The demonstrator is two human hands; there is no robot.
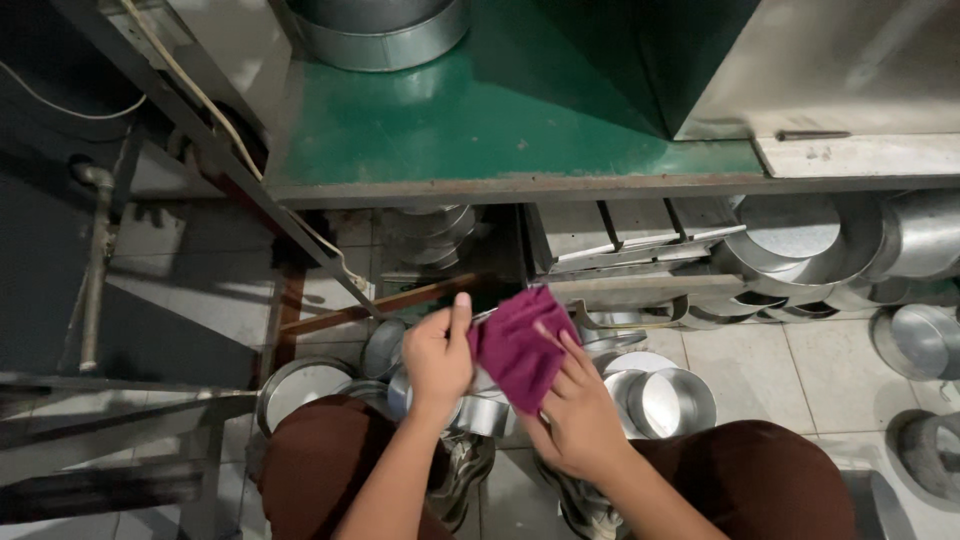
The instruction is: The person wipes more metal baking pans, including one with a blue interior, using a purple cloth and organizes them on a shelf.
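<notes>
I am crouched over a tiled floor, knees in brown trousers at the bottom of the view. My left hand (437, 355) grips the rim of a round metal baking pan (480, 410) held between my knees. My right hand (578, 410) presses a purple cloth (517, 347) against that pan, fingers spread under and beside the cloth. The pan is mostly hidden behind the cloth and both hands.
Several round metal pans lie on the floor: one (296, 388) at the left, one (672, 400) at the right, more stacked (800, 245) under the green-topped table (500, 130). Metal racks (640, 240) sit beneath it. A sandal (930, 450) lies far right.
</notes>
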